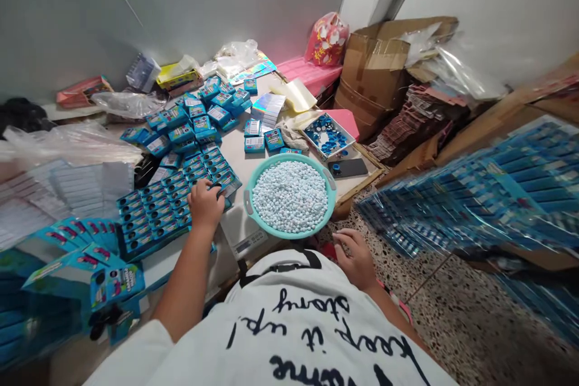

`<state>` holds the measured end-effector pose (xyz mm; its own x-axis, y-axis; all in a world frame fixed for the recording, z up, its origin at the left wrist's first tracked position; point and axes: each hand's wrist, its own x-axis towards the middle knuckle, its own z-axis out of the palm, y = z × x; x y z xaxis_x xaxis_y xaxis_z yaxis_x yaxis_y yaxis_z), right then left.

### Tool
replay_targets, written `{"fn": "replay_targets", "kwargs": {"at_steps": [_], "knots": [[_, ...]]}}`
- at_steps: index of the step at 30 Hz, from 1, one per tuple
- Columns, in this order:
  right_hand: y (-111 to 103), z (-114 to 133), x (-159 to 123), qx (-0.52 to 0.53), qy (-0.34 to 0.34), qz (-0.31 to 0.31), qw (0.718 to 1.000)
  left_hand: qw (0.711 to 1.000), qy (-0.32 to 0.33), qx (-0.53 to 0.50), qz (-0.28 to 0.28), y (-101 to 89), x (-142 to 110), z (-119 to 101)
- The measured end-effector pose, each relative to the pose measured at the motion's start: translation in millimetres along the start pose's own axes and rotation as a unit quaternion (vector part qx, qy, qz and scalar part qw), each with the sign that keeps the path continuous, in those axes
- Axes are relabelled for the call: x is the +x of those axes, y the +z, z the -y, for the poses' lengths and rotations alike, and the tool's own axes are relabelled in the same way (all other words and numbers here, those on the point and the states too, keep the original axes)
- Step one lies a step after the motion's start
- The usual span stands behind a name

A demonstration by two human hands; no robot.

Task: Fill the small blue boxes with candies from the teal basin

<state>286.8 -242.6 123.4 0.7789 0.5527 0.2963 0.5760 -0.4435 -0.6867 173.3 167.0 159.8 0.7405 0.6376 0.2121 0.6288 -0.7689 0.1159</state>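
My left hand (205, 204) rests on rows of small blue boxes (167, 205) laid flat on the table, its fingers curled around a small dark thing at the rows' right end. My right hand (356, 256) hangs low beside my lap, below the table edge, fingers curled with nothing visible in them. Between the hands stands a round teal basin (332, 190) filled with small pale blue-white beads (289, 196).
More blue boxes (199, 111) are heaped farther back. A white tray of blue caps (326, 136) and a dark phone (348, 167) lie right of the basin. Plastic bags, cardboard cartons (375, 72) and stacked blue packs (497, 193) crowd the sides. Speckled floor lies to the right.
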Motion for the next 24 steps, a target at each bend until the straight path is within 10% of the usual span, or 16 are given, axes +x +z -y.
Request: {"fn": "replay_targets", "kwargs": {"at_steps": [4,14,24], "knots": [[9,1,9,0.026,-0.019,0.042,0.999,0.999,0.006,-0.034,-0.005,-17.9,-46,3],[12,1,23,0.045,-0.092,0.123,0.987,0.985,-0.053,-0.146,0.069,23.1,-101,3],[42,17,49,-0.033,-0.154,0.168,0.973,0.982,-0.097,-0.159,-0.045,-33.1,-130,23]]}}
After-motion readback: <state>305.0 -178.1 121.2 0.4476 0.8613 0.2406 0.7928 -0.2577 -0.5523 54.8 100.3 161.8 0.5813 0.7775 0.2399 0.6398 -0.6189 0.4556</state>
